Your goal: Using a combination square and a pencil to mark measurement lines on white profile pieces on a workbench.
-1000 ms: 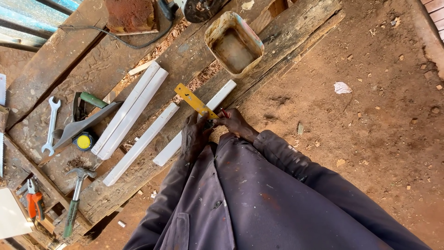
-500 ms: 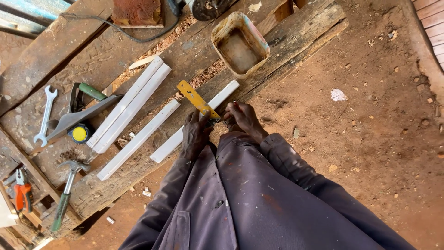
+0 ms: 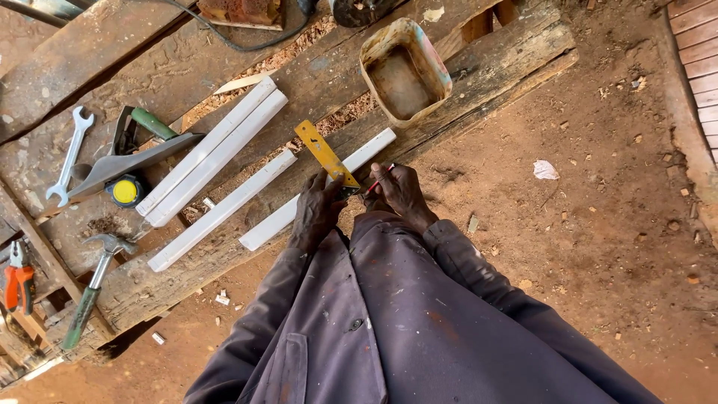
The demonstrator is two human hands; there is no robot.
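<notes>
My left hand (image 3: 316, 212) presses down on a yellow try square (image 3: 324, 153) that lies across a white strip (image 3: 318, 188) on the rough wooden bench (image 3: 479, 75). My right hand (image 3: 400, 191) holds a red pencil (image 3: 379, 179) with its tip at the square's edge on the strip. Both arms are in dark grey sleeves.
Three more white strips (image 3: 213, 161) lie to the left. Further left are a trowel (image 3: 127, 161), a yellow tape measure (image 3: 125, 191), a spanner (image 3: 69, 155), a hammer (image 3: 93, 288) and orange pliers (image 3: 19, 283). A dirty plastic tub (image 3: 404, 71) stands behind. Dirt floor (image 3: 598, 224) lies to the right.
The view has shifted slightly. My right hand has moved in beside the square, and the red pencil now shows at the strip. My left hand stays on the square.
</notes>
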